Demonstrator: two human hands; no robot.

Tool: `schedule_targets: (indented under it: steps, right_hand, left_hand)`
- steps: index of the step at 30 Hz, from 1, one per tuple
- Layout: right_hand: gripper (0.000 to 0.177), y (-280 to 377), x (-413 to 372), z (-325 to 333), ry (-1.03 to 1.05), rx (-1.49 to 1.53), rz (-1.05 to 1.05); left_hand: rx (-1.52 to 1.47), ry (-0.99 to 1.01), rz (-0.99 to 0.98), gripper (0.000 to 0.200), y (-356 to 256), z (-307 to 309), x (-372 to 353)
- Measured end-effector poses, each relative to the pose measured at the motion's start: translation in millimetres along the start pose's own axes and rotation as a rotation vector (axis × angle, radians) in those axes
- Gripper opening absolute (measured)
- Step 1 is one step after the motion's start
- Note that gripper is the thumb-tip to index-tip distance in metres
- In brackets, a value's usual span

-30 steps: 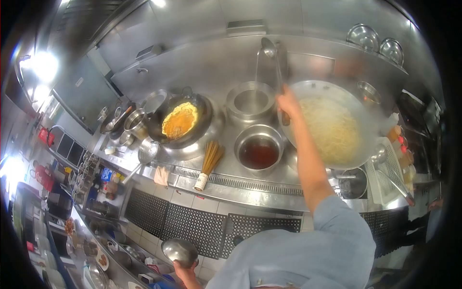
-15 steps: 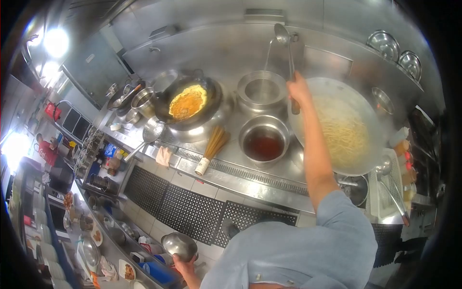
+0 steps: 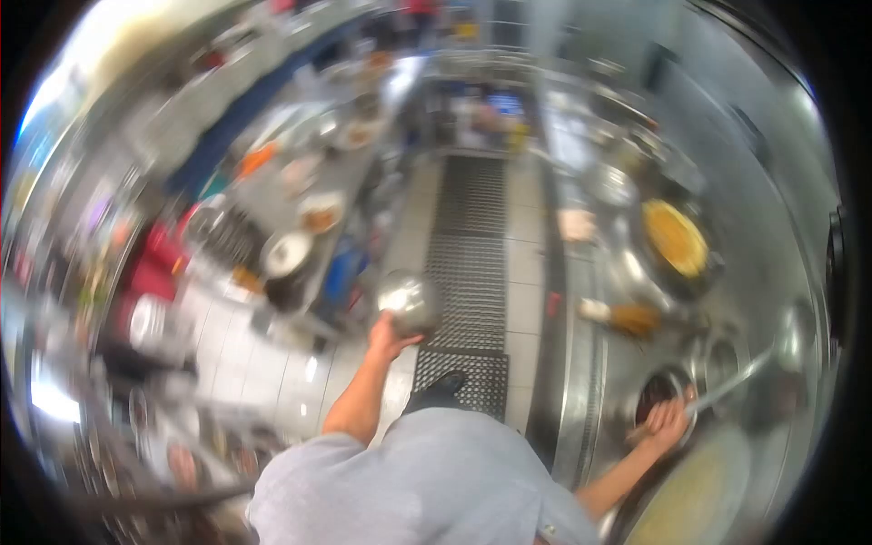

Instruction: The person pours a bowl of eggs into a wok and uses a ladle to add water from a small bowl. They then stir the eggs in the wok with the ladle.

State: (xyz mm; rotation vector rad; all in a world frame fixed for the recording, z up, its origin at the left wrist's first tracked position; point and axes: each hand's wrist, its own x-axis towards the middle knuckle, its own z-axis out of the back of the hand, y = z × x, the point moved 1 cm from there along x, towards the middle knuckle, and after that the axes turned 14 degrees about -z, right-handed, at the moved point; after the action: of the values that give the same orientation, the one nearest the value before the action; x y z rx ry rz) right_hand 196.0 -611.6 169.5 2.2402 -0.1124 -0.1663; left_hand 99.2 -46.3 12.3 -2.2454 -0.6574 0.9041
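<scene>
My left hand (image 3: 392, 334) grips a round metal bowl (image 3: 409, 302) by its edge, out over the aisle floor. At the right, my right hand (image 3: 665, 425) is closed around the handle of a long metal ladle (image 3: 747, 371), whose head points toward the back wall of the stove. Beneath and beside that hand stands a metal pot of dark red liquid (image 3: 652, 396). Close by lies the big round pan (image 3: 704, 495) with pale, blurred contents. Further along the stove, a yellow-orange egg sheet (image 3: 675, 238) lies in a wok. Motion blurs much of the view.
A bamboo brush (image 3: 633, 318) lies on the stove top (image 3: 581, 363). Perforated black mats (image 3: 468, 272) run along the tiled aisle. To the left stands a counter with a plate of food (image 3: 320, 214) and a white bowl (image 3: 287, 254). Red containers (image 3: 156, 263) stand beyond it.
My view has swung left, from the stove to the aisle and the left counter. The ladle has gone from upright to slanting. Both hands keep their hold on bowl and ladle.
</scene>
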Motion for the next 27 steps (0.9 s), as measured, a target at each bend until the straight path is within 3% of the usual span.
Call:
schedule_targets:
  steps: [3,4,7,10,13,16,19,20,24,27]
  right_hand:
    - [0.028,-62.3,-12.5,-10.1,0.29,0.158,-0.19]
    - [0.027,-73.0,-15.0,-21.6,0.326,0.173,-0.265]
    - [0.025,-109.6,-15.3,-66.7,0.394,0.198,-0.467]
    - [0.024,-130.5,6.4,-100.1,0.424,0.191,-0.556]
    - [0.024,-158.3,21.5,-141.3,0.513,0.173,-0.533]
    - [0.028,-177.3,34.2,-186.4,0.53,0.076,-0.512]
    - [0.028,-197.5,45.6,-221.4,0.66,0.039,-0.455]
    - [0.028,-205.6,48.9,-228.7,0.657,0.034,-0.455]
    - [0.024,-235.5,51.6,-260.6,0.578,0.027,-0.432]
    - [0.028,-249.9,54.2,-283.1,0.532,0.036,-0.459]
  left_hand:
    - [-0.222,0.052,0.044,0.059,-5.6,-5.6,-17.6]
    - [-0.174,0.157,0.047,0.061,-8.5,-10.5,-19.0]
    - [-0.208,0.144,0.129,0.058,-8.8,-22.5,-10.3]
    - [-0.427,0.102,0.174,0.052,-1.4,-34.3,-0.7]
    - [-0.243,0.201,0.217,0.048,-25.3,-51.8,9.0]
    - [0.491,0.453,-0.18,0.029,-54.3,-74.1,32.6]
    - [1.293,0.648,-1.082,0.012,-93.6,-87.9,56.6]
    - [1.255,0.637,-1.252,0.008,-101.8,-89.0,72.1]
    - [1.406,0.549,-1.578,0.023,-170.3,-100.3,138.1]
    - [1.487,0.451,-1.604,0.015,-213.6,-111.5,189.5]
